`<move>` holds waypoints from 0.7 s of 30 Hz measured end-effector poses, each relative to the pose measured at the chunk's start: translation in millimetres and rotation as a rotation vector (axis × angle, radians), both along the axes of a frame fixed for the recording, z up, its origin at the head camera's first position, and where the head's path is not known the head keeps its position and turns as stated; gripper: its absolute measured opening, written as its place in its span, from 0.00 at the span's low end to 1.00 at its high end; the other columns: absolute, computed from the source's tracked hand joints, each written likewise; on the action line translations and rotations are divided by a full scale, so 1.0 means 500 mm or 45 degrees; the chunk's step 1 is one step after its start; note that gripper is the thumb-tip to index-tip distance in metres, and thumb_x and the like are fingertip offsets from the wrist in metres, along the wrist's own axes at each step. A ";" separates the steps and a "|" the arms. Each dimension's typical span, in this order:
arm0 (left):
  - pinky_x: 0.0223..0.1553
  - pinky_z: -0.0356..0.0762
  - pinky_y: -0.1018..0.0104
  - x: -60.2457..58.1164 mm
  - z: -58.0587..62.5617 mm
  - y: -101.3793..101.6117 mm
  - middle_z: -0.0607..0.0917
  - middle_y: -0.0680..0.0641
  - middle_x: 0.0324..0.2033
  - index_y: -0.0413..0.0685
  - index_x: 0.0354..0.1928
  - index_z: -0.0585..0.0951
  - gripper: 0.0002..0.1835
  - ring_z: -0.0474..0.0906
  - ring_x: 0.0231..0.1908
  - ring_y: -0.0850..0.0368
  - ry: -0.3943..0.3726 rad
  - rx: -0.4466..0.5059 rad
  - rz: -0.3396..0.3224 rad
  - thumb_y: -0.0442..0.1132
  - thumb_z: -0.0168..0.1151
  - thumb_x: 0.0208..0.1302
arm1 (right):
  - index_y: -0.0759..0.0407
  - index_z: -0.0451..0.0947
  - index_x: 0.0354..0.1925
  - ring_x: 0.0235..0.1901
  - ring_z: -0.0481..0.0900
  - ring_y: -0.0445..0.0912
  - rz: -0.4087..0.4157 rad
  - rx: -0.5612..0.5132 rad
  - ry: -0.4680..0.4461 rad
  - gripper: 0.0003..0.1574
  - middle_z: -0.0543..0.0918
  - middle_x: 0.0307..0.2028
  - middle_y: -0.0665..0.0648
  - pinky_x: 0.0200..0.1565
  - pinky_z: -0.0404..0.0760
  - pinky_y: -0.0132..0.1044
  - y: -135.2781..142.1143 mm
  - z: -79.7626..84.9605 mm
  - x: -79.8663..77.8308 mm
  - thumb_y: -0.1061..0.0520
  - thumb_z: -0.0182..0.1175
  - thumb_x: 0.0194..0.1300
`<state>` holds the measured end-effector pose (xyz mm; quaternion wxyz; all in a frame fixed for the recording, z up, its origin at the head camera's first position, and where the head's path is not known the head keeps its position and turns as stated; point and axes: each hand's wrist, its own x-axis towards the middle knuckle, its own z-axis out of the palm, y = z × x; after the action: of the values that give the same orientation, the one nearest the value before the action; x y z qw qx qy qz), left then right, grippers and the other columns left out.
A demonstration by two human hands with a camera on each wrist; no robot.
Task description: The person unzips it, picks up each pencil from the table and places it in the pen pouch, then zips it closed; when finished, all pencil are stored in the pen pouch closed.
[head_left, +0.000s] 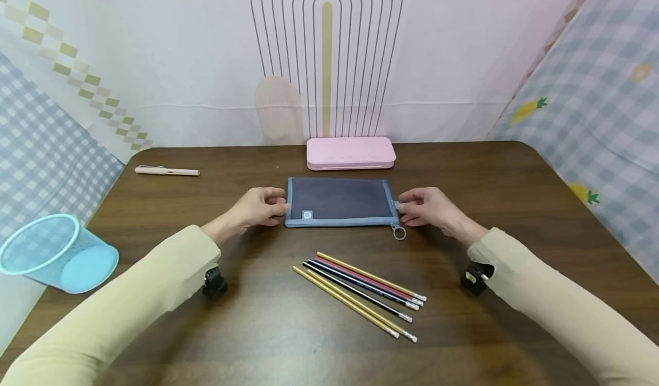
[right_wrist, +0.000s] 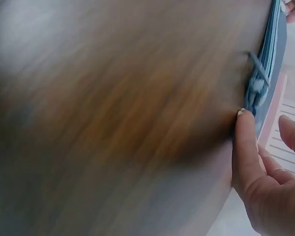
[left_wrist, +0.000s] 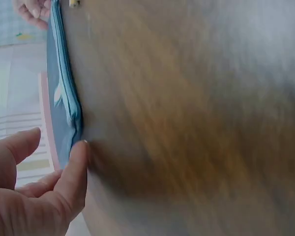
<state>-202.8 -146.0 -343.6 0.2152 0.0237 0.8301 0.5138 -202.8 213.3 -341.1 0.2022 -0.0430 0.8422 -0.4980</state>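
A dark blue mesh zip pouch (head_left: 340,198) with light blue edging lies flat on the table, a small square label at its lower left. At its left end is my left hand (head_left: 259,206), fingertips right at the edge. My right hand (head_left: 429,210) is at the opposite end, beside a small tab and a metal key ring (head_left: 399,233). Both wrist views show a fingertip against the pouch's end, with another digit held apart from it. Nearer to me several pencils (head_left: 360,294) in gold, red, black and dark blue lie side by side, eraser ends toward the lower right.
Behind the pouch sits a pink case (head_left: 351,152). A pale pen (head_left: 167,171) lies at the back left. The light blue mesh cup (head_left: 62,254) is tipped over at the table's left edge. Patterned cloth (head_left: 195,48) hangs along the back and sides.
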 end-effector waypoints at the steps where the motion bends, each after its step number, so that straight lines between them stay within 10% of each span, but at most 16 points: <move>1: 0.47 0.78 0.59 0.001 -0.002 0.003 0.70 0.32 0.60 0.30 0.67 0.60 0.29 0.75 0.51 0.49 -0.014 0.022 0.011 0.32 0.56 0.66 | 0.78 0.64 0.59 0.32 0.82 0.41 -0.005 -0.016 -0.011 0.28 0.81 0.42 0.67 0.38 0.83 0.36 -0.004 -0.001 -0.001 0.62 0.56 0.66; 18: 0.46 0.79 0.62 -0.001 -0.018 0.015 0.70 0.31 0.60 0.30 0.66 0.62 0.32 0.75 0.50 0.49 0.057 0.069 0.114 0.24 0.58 0.60 | 0.71 0.54 0.66 0.30 0.74 0.38 -0.164 -0.270 -0.320 0.34 0.73 0.34 0.52 0.35 0.80 0.26 -0.025 -0.006 -0.018 0.63 0.54 0.67; 21: 0.48 0.78 0.61 -0.002 -0.015 0.016 0.73 0.33 0.58 0.31 0.65 0.65 0.31 0.76 0.52 0.46 0.190 -0.060 0.092 0.27 0.60 0.59 | 0.70 0.54 0.65 0.29 0.73 0.38 -0.194 -0.330 -0.360 0.33 0.72 0.33 0.52 0.35 0.80 0.27 -0.028 -0.009 -0.017 0.63 0.54 0.67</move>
<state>-203.7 -138.1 -351.3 0.1347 0.0268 0.8560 0.4983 -211.4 199.2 -345.5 0.2730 0.0654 0.7352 -0.6170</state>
